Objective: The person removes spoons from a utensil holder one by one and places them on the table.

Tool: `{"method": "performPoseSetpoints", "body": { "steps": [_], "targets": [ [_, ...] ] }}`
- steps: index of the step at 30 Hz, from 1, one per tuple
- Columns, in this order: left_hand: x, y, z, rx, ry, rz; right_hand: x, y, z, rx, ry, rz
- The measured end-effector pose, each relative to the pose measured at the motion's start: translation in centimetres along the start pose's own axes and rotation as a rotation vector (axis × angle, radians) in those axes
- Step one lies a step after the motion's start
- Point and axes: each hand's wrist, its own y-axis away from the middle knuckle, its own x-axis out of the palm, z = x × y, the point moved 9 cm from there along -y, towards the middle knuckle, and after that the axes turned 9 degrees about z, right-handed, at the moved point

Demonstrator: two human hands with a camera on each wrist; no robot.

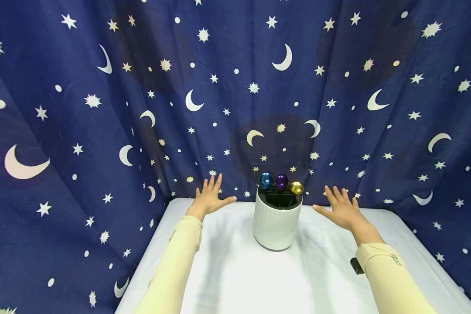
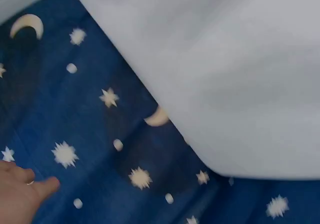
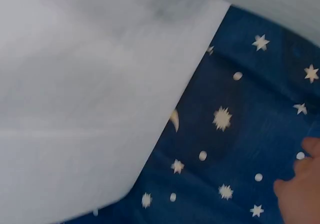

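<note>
A white ribbed container with a dark inner rim stands upright toward the far side of the table. Out of its top stick three shiny rounded heads: a blue one, a purple one and a gold one; what they belong to is hidden inside. To its left, my left hand is held with fingers spread, apart from it. On the other side my right hand is spread likewise, touching nothing. Each wrist view catches only part of a hand, the left and the right.
A white cloth covers the table, whose rounded far corners show. Dark blue curtains with moons and stars hang behind and along both sides. A small black object shows at my right sleeve.
</note>
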Motion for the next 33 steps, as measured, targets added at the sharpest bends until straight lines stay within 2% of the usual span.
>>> {"method": "performPoseSetpoints", "body": {
  "steps": [4, 6, 7, 11, 16, 19, 22, 26, 33],
  "targets": [
    [0.4, -0.8, -2.0, 0.098, 0.296, -0.024, 0.7, -0.6, 0.7, -0.051, -0.161, 0.003],
    [1.0, -1.1, -3.4, 0.151, 0.401, -0.014, 1.3, -1.0, 1.3, -0.083, -0.253, 0.015],
    [1.4, -1.2, -4.0, 0.166, 0.424, -0.003, 1.6, -1.2, 1.6, -0.093, -0.286, 0.021],
    [3.5, -1.8, -6.1, 0.201, 0.456, 0.039, 2.5, -1.8, 2.6, -0.114, -0.361, 0.014],
    [5.9, -2.1, -7.9, 0.207, 0.544, 0.069, 2.8, -2.5, 3.0, -0.083, -0.459, -0.053],
    [7.0, -2.2, -9.0, 0.218, 0.612, 0.070, 2.9, -2.8, 3.2, -0.081, -0.550, -0.086],
    [7.7, -2.4, -10.0, 0.234, 0.647, 0.056, 3.4, -3.0, 3.5, -0.095, -0.632, -0.081],
    [8.3, -2.4, -10.7, 0.238, 0.652, 0.018, 4.0, -3.1, 3.6, -0.103, -0.680, -0.078],
    [7.8, -2.7, -11.1, 0.262, 0.627, -0.099, 2.5, -3.2, 3.2, -0.111, -0.626, -0.223]
  ]
}}
